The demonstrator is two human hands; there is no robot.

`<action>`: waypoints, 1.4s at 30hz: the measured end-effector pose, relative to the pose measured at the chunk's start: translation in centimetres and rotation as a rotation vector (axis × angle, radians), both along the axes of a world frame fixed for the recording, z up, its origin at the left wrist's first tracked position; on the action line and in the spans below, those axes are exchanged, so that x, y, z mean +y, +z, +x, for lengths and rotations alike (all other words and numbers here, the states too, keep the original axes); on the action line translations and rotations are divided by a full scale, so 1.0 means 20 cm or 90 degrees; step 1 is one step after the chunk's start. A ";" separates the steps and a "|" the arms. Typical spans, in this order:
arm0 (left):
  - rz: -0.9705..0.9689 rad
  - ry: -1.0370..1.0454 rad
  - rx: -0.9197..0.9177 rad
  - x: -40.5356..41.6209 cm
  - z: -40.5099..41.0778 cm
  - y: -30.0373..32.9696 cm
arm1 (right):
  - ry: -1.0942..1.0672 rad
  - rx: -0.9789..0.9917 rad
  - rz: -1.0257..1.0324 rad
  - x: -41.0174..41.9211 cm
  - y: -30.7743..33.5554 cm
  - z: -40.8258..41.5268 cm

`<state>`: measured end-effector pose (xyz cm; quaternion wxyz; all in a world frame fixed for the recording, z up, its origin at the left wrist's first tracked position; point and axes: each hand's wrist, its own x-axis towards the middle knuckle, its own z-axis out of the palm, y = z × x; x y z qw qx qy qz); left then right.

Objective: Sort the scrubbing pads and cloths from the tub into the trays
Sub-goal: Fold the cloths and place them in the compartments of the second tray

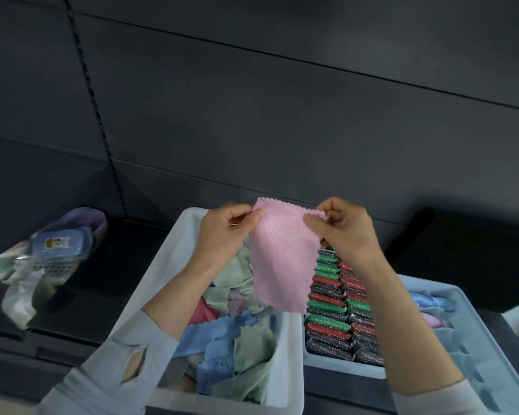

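Both arms reach forward, in pale grey sleeves. The left hand (226, 232) is raised above the tub (174, 262) and pinches a top corner of the pink cloth (282, 259) between thumb and fingers. The right hand (343, 230), level with it, pinches the other top corner.

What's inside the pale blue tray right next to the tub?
The pale blue plastic tray holds packed rows of glittery red, green and dark scrubbing pads. The right forearm covers part; nothing beneath them shows.

The person wears long, pale grey-blue sleeves (123, 363). The lower-left sleeve has an oval thumb-hole slit (134, 365) near its cuff; the lower-right sleeve (438, 398) ends above the bare wrist.
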<state>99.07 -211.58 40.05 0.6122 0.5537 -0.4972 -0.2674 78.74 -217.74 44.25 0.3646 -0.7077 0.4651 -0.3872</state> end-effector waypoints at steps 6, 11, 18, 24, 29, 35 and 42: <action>-0.116 0.057 -0.173 -0.01 -0.14 0.02 | -0.038 -0.107 0.018 0.03 0.03 0.13; -0.117 0.011 -0.108 -0.02 -0.19 0.03 | 0.023 -0.157 0.052 0.03 0.04 0.19; -0.074 0.034 -0.063 -0.04 -0.14 0.02 | 0.103 -0.183 0.022 0.02 0.03 0.15; -0.017 -0.057 0.125 -0.03 -0.09 0.10 | 0.156 -0.024 0.149 0.01 -0.11 0.04; 0.078 -0.082 0.419 -0.05 -0.06 0.13 | 0.212 -0.104 0.253 0.08 -0.22 0.07; 0.366 -0.223 0.263 0.05 -0.09 -0.11 | 0.111 -0.134 0.268 0.08 -0.30 0.08; 0.185 -0.109 0.198 0.03 -0.11 -0.10 | 0.119 -0.189 0.227 0.07 -0.25 0.06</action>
